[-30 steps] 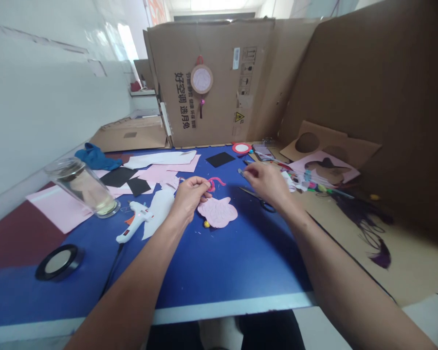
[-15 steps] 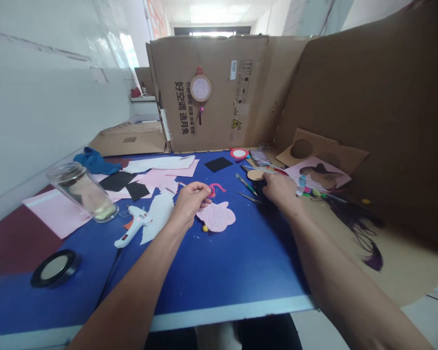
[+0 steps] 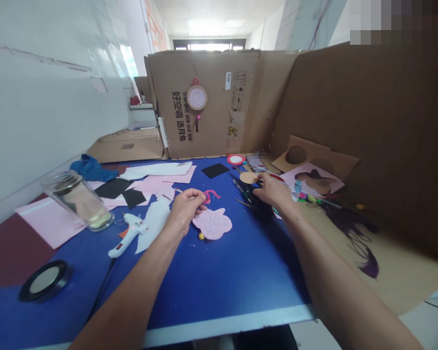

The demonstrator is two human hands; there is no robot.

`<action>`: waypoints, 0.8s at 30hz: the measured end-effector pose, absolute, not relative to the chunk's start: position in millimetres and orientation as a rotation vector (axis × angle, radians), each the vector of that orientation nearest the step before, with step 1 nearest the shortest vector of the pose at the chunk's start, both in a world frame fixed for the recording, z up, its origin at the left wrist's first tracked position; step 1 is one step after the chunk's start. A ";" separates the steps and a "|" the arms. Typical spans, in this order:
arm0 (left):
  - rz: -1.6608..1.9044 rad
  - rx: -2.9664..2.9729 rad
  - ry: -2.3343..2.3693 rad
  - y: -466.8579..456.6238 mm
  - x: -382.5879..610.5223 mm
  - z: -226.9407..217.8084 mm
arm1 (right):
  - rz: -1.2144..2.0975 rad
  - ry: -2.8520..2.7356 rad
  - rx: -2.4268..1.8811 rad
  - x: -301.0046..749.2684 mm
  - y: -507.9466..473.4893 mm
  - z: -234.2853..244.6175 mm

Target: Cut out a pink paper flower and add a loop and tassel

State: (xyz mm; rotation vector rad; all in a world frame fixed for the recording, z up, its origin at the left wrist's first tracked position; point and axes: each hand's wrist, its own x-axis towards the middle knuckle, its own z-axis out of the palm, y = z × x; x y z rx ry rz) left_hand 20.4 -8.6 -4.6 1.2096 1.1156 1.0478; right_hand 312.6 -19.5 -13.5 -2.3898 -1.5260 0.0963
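My left hand (image 3: 184, 209) rests on the blue table (image 3: 222, 282) with its fingers pinched on a curled pink cord (image 3: 209, 195). Just right of it lies a pink shell-shaped cut-out (image 3: 212, 223) with a small yellow bead at its lower edge. My right hand (image 3: 275, 192) is farther back and to the right, fingers curled over the dark handles of the scissors (image 3: 253, 195), whose blades point left. A small round cardboard disc (image 3: 248, 177) lies just behind that hand.
A glass jar (image 3: 76, 199), white glue gun (image 3: 129, 233) and black tape roll (image 3: 44, 281) sit at the left. Pink, white and black paper pieces (image 3: 156, 177) lie behind. Cardboard walls (image 3: 211, 112) stand at the back and right; a purple tassel (image 3: 361, 243) lies at the right.
My right hand has moved right and down from the small tools onto the scissors' handles. My left hand stays pinched on the pink cord. The view has tilted up a little.
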 end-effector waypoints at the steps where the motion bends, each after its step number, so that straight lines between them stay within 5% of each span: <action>1: 1.048 1.208 1.116 -8.4 20.2 -4.5 | 0.101 -1.511 -2.368 312.7 -20.4 -12.3; 9: 1.055 1.219 1.121 -7.0 19.3 -5.1 | 0.243 -1.407 -2.055 321.2 -17.8 -18.3; 24: 1.056 1.220 1.103 -5.5 18.9 -5.7 | 0.998 -0.884 -1.193 318.1 -22.0 -1.5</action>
